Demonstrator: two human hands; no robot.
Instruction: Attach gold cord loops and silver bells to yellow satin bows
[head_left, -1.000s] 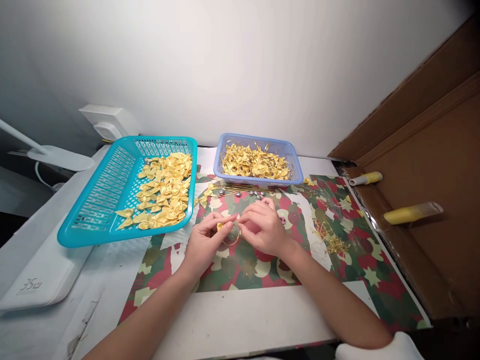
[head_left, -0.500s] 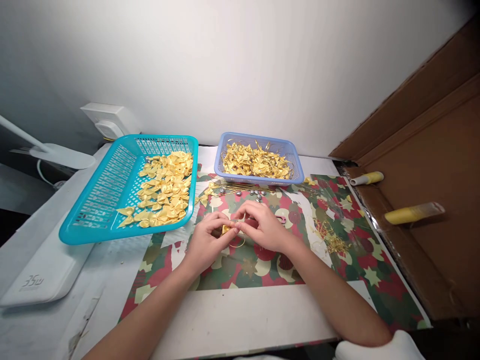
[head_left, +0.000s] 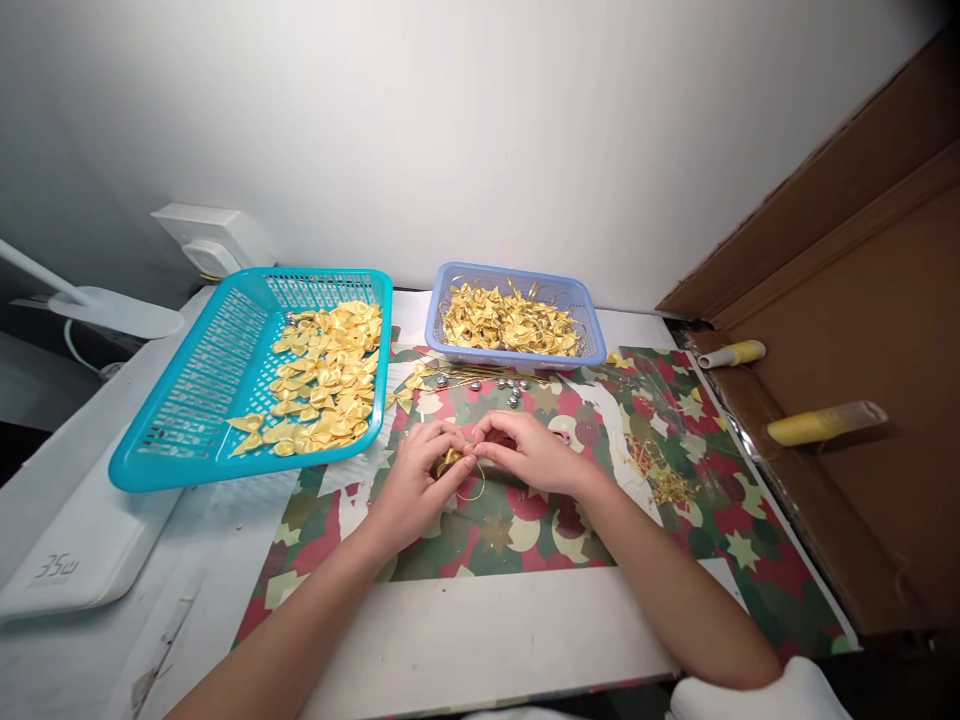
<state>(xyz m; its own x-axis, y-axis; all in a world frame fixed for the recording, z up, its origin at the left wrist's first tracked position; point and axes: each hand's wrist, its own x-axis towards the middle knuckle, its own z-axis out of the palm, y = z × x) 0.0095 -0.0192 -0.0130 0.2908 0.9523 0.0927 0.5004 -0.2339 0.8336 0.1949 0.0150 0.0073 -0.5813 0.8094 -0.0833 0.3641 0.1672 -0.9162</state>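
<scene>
Pinched between the fingers of my left hand (head_left: 426,478) is a gold bow (head_left: 450,458), mostly hidden by them. My right hand (head_left: 527,452) meets it at the fingertips, thumb and forefinger closed on a thin gold cord (head_left: 472,497) that loops down below both hands. Just beyond my hands lie several small silver bells (head_left: 513,392) and a row of gold cords (head_left: 487,372). A pink-handled tool (head_left: 562,437), partly covered by my right hand, rests behind it.
A teal basket (head_left: 187,390) of gold bows stands at left on a white box (head_left: 97,560). Behind my hands sits a blue basket (head_left: 517,357) of corded bows. Cord scraps (head_left: 667,478) lie at right on the patterned sheet (head_left: 480,555). Yellow tubes (head_left: 825,425) stick out from the cardboard (head_left: 862,320).
My right hand's fingers have shifted slightly, lower and flatter over the cord. The cord loop hangs a little lower and more in view. The camera view has moved slightly.
</scene>
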